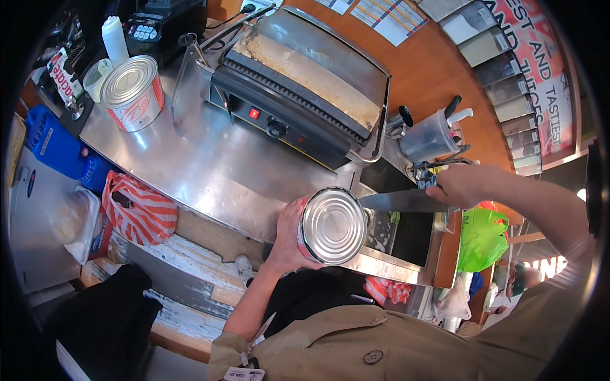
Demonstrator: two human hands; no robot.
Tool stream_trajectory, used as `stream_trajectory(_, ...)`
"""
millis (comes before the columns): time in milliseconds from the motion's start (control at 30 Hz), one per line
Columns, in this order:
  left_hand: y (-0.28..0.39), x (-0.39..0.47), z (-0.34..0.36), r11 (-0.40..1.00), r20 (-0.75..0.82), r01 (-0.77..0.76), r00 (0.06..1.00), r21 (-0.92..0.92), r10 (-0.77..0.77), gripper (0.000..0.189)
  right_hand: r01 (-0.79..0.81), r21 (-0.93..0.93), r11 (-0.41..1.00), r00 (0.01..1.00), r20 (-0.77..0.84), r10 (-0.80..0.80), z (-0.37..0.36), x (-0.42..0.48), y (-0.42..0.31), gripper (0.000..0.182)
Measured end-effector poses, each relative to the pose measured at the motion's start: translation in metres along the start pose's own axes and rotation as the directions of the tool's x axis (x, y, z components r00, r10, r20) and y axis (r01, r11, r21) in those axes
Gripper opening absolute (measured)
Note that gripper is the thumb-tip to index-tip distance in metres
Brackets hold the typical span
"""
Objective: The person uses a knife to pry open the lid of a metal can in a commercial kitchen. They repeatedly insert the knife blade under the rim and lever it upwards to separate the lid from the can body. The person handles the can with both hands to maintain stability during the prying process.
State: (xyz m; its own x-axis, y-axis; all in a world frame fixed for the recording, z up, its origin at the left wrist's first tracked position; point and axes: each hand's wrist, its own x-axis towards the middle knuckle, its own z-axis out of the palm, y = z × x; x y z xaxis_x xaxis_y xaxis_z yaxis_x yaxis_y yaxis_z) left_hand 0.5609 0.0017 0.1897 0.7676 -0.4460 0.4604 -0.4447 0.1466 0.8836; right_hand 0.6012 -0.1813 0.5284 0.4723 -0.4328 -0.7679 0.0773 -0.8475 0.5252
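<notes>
My left hand (290, 240) wraps around the side of a large metal food can (334, 226), its ridged round lid facing the camera; the can is held near the counter's front edge. In my right hand (450, 188) is a knife with a broad steel blade (405, 201). The blade points left, and its tip is at the can's right rim; whether it touches or pierces the metal cannot be told. A second large can (132, 97) with a red and white label stands upright on the steel counter (209, 162), at the left.
A contact grill (300, 85) with a lit red switch stands at the back of the counter. Beside it are a plastic jug (426, 138) holding utensils and a sink (386, 233). A striped bag (138, 209) and a blue container (57, 143) are at the left; a green bag (483, 238) hangs at the right.
</notes>
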Motion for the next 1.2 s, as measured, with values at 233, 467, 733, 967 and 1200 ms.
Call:
stream_trajectory(233, 0.012, 0.004, -0.002, 0.998, 0.033, 0.047, 0.998, 0.052, -0.049, 0.134, 0.083, 0.307, 0.948, 0.972, -0.235, -0.01, 0.121, 0.006, 0.015, 0.048)
stream_trajectory(467, 0.009, -0.004, 0.008, 0.992, -0.038, 0.127, 0.991, 0.026, -0.126, 0.132, -0.005, 0.561, 0.828, 0.956, -0.239, 0.168, 0.158, 0.007, -0.019, 0.05)
stream_trajectory(733, 0.004, -0.005, 0.005, 0.993, -0.025, 0.107, 0.994, -0.048, -0.108, 0.133, -0.088, 0.144, 0.986, 0.995, 0.053, 0.081, 0.012, -0.025, -0.011, 0.056)
stream_trajectory(967, 0.012, -0.006, 0.007, 0.986, -0.023, 0.166, 0.986, 0.003, -0.166, 0.131, -0.128, -0.113, 0.985, 0.983, 0.114, 0.141, -0.02, -0.026, -0.023, 0.057)
stream_trajectory(1200, 0.011, -0.005, 0.007, 0.992, -0.042, 0.124, 0.991, -0.027, -0.125, 0.131, -0.014, -0.017, 1.0, 1.0, 0.01, 0.014, 0.008, -0.024, -0.001, 0.056)
